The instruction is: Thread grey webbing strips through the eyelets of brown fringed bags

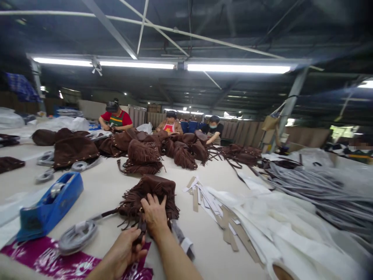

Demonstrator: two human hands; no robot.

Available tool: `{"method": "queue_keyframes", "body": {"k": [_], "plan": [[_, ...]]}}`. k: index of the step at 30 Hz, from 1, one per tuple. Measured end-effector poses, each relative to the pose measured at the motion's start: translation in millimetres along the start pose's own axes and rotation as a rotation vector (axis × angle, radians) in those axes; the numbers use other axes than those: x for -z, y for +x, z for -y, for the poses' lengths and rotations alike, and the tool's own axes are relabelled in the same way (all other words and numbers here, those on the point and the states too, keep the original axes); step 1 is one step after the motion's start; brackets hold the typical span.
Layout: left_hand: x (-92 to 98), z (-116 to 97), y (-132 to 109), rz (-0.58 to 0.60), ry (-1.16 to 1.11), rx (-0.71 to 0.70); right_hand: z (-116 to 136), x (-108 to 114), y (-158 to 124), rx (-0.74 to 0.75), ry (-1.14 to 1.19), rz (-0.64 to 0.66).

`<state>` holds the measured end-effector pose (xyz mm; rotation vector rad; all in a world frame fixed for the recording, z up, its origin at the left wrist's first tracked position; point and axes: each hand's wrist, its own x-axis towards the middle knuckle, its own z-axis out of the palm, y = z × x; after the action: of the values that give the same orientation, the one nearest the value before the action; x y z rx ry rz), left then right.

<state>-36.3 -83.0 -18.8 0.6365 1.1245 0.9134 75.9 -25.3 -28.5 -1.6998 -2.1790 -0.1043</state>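
On the near side of the pale table (pixel 99 186), middle, one brown fringed bag (pixel 157 183) under both hands. Right hand (pixel 155 214) lies on its front, fingers spread, covering part of it. Left hand (pixel 129 249) is pinched on a dark strap (pixel 142 227) at the bag's lower edge; hands close together. Can't make out what the strap end looks like, left fingers wrap it. Right forearm hides part of a grey strip (pixel 182 235) with a white band. Both forearms run off the bottom.

Purple plastic sheet (pixel 43 258) cut off by the bottom edge and partly behind the left arm; its print is unreadable from here. Roll (pixel 281 270) bottom right, also cut. Brown pile (pixel 145 151) across the table: bags overlap, can't count them. It hides most of the workers behind.

Room: bare table between bag and pile, narrow. More on the right, up to the paper strips (pixel 204 198). Beyond those, white sheeting (pixel 279 225) spreads to the right. Left is tighter: grey coil (pixel 78 235) near the left forearm, on the purple sheet's edge, blue tape dispenser (pixel 52 206) just past it. A brown strap links bag and coil.
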Motion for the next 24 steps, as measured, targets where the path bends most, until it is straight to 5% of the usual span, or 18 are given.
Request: {"method": "queue_keyframes", "body": {"k": [6, 10, 13, 15, 19, 22, 24], "plan": [[13.9, -9.4, 25.8, 0.086, -0.003, 0.213, -10.7, 6.6, -1.5, 0.105, -0.029, -0.002], [15.8, -15.5, 26.7, 0.186, 0.103, 0.128, -9.2, 39.6, -12.6, 0.109, -0.099, 0.074], [14.0, -24.4, 8.1, 0.415, 0.331, 0.034, 1.5, 67.4, -31.8, 0.084, -0.070, 0.101], [16.4, -29.9, 9.3, 0.387, 0.360, 0.079, 12.2, 74.5, -44.8, 0.069, 0.009, 0.089], [33.4, -30.3, 32.0, 0.345, 0.402, 0.195, 60.7, 73.6, -89.6, 0.242, 0.320, 0.077], [38.2, -24.7, 36.2, 0.387, 0.443, 0.220, 114.5, 58.6, -131.6, 0.572, 0.479, 0.393], [37.5, -20.7, 34.1, 0.406, 0.468, 0.178, 147.4, 32.2, -145.4, 0.649, 0.367, 0.580]]}}
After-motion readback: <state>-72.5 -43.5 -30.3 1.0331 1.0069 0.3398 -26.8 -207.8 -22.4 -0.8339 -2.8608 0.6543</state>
